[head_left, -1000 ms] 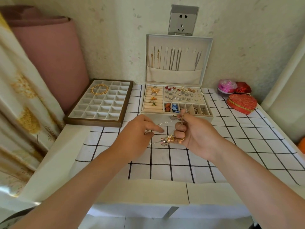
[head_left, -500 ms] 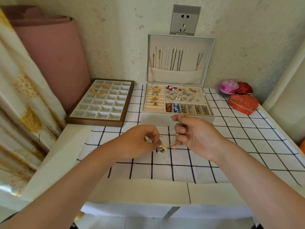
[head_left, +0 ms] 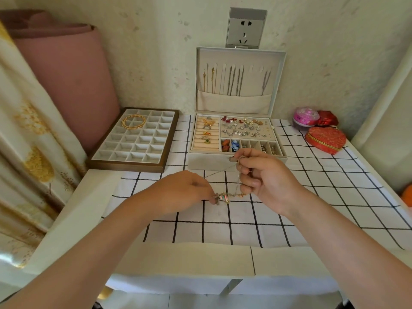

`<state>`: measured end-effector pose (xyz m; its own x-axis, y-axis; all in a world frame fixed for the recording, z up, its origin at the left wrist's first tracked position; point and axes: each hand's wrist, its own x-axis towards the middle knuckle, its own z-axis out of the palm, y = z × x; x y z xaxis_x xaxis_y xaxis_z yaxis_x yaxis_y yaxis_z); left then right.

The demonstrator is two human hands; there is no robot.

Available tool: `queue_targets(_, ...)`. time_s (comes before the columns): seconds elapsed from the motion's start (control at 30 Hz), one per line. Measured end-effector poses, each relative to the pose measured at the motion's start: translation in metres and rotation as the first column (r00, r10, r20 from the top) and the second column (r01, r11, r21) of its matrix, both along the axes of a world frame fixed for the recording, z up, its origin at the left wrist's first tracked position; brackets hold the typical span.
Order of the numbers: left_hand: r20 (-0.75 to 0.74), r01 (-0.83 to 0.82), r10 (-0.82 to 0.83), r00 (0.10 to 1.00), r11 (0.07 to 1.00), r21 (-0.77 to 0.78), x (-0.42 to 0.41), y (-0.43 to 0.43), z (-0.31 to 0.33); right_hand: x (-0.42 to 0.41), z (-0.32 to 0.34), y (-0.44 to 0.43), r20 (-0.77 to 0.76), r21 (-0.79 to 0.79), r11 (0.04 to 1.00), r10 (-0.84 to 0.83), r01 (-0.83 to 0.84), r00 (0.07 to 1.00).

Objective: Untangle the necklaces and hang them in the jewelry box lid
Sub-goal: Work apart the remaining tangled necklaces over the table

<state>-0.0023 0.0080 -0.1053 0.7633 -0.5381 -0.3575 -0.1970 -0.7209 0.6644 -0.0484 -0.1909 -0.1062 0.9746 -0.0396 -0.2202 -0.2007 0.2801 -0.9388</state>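
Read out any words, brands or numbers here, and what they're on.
None can be read.
The wall socket shows only plug holes.
The jewelry box lid bears no label.
The red heart-shaped box and the pink round box have patterns too blurred to read.

So all you really get of the person here is 2 arms and 2 hands. The left forearm (head_left: 107, 239) and the right forearm (head_left: 334, 230) are both bare, just skin from the edge of the shot right up to the wrists. The left hand (head_left: 185, 192) is bare as well. The right hand (head_left: 265, 177) shows 1 short, plain-looking nail. There's also a tiny glint on 1 of its fingers, too small to tell if it's a ring.
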Motion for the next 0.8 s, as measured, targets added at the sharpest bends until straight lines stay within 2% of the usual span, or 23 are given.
queue_targets(0.07, 0.094, 0.026, -0.029, 0.995, 0.999, 0.024, 0.001, 0.002, -0.002, 0.001, -0.001, -0.001, 0.014, -0.013, 1.000, -0.012, 0.012, 1.000)
queue_targets(0.13, 0.185, 0.048, -0.060, 0.981, 0.997, 0.068, 0.003, 0.004, -0.005, 0.003, -0.005, -0.002, 0.037, -0.093, 0.995, -0.032, 0.036, 0.999)
queue_targets(0.2, 0.138, 0.045, -0.045, 0.989, 0.999, 0.003, 0.004, 0.004, -0.006, 0.003, -0.007, -0.002, 0.065, -0.259, 0.963, -0.053, 0.068, 0.997)
queue_targets(0.3, 0.056, 0.002, 0.005, 0.998, 0.992, -0.124, 0.003, 0.001, -0.007, 0.000, -0.009, 0.000, 0.127, -0.563, 0.824, 0.006, 0.067, 0.992)
queue_targets(0.37, 0.050, -0.024, 0.033, 0.998, 0.983, -0.183, 0.002, -0.001, -0.007, -0.001, -0.010, 0.003, 0.150, -0.680, 0.732, 0.087, 0.039, 0.985)
queue_targets(0.6, 0.168, -0.164, 0.247, 0.954, 0.903, -0.397, 0.006, 0.001, -0.012, -0.003, -0.016, -0.003, 0.121, -0.888, 0.459, 0.260, -0.012, 0.958)
queue_targets(0.7, 0.245, -0.156, 0.289, 0.926, 0.880, -0.449, 0.006, 0.002, -0.009, -0.003, -0.019, -0.003, 0.112, -0.913, 0.408, 0.271, -0.009, 0.956)
queue_targets(0.77, 0.190, -0.215, 0.340, 0.921, 0.850, -0.481, 0.007, 0.001, -0.010, -0.001, -0.020, -0.002, 0.092, -0.924, 0.383, 0.269, -0.019, 0.959)
queue_targets(0.8, 0.091, -0.279, 0.375, 0.922, 0.811, -0.514, 0.007, 0.000, -0.011, 0.000, -0.020, -0.001, 0.074, -0.922, 0.385, 0.270, -0.037, 0.960)
